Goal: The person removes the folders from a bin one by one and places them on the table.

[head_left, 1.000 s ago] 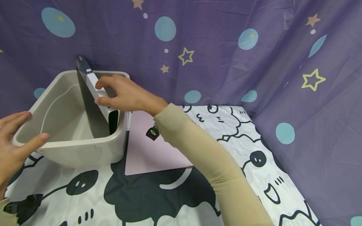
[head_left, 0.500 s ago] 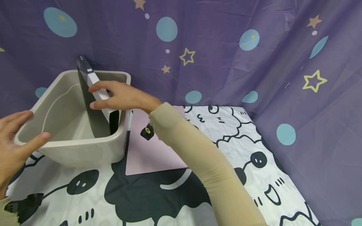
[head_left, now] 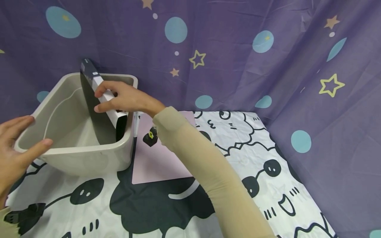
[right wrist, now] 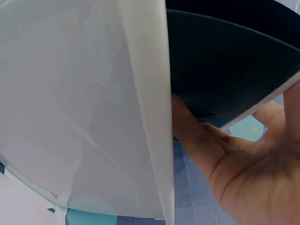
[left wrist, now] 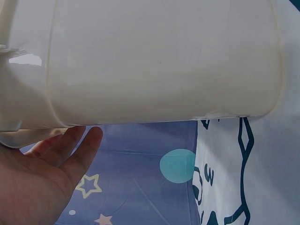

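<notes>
A flat black-and-white box point(head_left: 107, 96), perhaps a binder, stands tilted inside a beige plastic bin point(head_left: 86, 162), its top corner above the rear rim. My right hand point(head_left: 126, 97) grips its white long edge, with the thumb on one face; some fingertips are hidden. In the right wrist view the thumb point(right wrist: 187, 129) lies by the dark face of the box point(right wrist: 225, 70). My left hand point(head_left: 18, 145) rests at the bin's near-left corner, fingers straight and spread, thumb over the front rim. The left wrist view shows that hand point(left wrist: 51, 173) beside the bin's outer wall point(left wrist: 159, 61).
A pink sheet or board point(head_left: 160, 165) lies right of the bin, partly under my right forearm point(head_left: 205, 165). A cloth with sheep drawings point(head_left: 166, 208) covers the table. A purple curtain point(head_left: 232, 66) hangs behind and along the right side.
My right hand has moved slightly left along the box's white edge, its forearm swinging left. The box's near end has shifted a little right. My left hand and the bin stay almost unchanged.
</notes>
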Motion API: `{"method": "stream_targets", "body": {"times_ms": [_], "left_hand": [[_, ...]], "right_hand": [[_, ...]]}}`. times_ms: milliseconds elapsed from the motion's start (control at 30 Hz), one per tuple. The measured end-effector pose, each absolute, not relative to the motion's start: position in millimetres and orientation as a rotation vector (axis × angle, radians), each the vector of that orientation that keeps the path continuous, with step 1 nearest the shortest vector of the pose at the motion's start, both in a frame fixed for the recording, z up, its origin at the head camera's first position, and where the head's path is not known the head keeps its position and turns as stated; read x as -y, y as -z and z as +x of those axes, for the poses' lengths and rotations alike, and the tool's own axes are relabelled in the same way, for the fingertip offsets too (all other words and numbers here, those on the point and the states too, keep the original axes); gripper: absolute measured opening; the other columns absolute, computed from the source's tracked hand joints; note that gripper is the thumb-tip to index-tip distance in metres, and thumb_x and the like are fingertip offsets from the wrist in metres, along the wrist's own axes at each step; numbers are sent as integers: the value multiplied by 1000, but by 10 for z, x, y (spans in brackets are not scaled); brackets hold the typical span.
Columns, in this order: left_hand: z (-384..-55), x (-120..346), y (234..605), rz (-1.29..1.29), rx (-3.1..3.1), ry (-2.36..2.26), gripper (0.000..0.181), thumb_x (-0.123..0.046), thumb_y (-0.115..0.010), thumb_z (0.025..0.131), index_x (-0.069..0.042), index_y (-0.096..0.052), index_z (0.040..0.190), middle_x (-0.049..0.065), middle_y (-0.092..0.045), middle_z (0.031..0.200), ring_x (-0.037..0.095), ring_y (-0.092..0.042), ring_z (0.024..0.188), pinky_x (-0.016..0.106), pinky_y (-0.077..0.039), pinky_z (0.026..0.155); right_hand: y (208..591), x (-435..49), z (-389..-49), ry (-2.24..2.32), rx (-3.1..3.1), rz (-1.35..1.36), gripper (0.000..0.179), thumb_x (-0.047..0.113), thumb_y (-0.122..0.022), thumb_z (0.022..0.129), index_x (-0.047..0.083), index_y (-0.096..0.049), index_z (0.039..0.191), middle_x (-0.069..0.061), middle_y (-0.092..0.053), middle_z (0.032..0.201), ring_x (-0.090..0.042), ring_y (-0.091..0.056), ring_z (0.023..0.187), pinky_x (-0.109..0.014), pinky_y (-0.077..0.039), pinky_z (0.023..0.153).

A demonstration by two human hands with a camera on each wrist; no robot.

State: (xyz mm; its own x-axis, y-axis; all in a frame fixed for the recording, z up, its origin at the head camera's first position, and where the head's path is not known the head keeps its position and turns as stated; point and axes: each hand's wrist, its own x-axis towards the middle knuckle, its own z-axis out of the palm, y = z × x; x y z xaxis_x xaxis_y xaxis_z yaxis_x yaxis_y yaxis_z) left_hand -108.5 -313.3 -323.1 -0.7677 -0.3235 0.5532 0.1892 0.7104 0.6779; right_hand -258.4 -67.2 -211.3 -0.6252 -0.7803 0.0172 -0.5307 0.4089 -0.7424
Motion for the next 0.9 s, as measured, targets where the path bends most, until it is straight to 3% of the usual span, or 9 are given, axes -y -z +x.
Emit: {"method": "stream_targets", "body": {"times_ms": [200, 467, 733, 900], "left_hand": [[-1088, 3134, 3202, 125, 2293, 984, 69, -12, -67, 84, -3, -38, 145, 3, -30, 153, 9, -22, 139, 18, -16, 109], [-1103, 3159, 3212, 119, 2291, 986, 68, -12, -67, 83, -3, -39, 145, 3, -31, 152, 9, -22, 139, 18, -16, 109], [-1145, 3209, 3257, 107, 2249, 989, 66, -12, -70, 80, -2, -45, 141, 1, -37, 149, 5, -26, 135, 14, -17, 105], [-1159, 3219, 3256, 110, 2250, 984, 66, -13, -70, 80, -2, -46, 141, 2, -37, 149, 6, -27, 135, 14, -17, 105]], "right_hand": [[2152, 669, -2638, 1073, -2285, -1103, 55, 20, -73, 81, 24, -54, 133, 17, -50, 127, 0, -49, 102, -15, -43, 82], [2225, 656, -2674, 1177, -2207, -1021, 52, 7, -68, 79, 21, -57, 128, 14, -52, 123, -7, -54, 96, -21, -48, 75], [2255, 707, -2690, 1201, -2258, -1027, 41, 12, -77, 75, 14, -60, 112, 8, -58, 113, -3, -51, 97, -16, -43, 80], [2280, 718, -2711, 1247, -2237, -986, 42, 6, -75, 75, 14, -61, 113, 8, -58, 111, -6, -54, 93, -19, -47, 75]]}}
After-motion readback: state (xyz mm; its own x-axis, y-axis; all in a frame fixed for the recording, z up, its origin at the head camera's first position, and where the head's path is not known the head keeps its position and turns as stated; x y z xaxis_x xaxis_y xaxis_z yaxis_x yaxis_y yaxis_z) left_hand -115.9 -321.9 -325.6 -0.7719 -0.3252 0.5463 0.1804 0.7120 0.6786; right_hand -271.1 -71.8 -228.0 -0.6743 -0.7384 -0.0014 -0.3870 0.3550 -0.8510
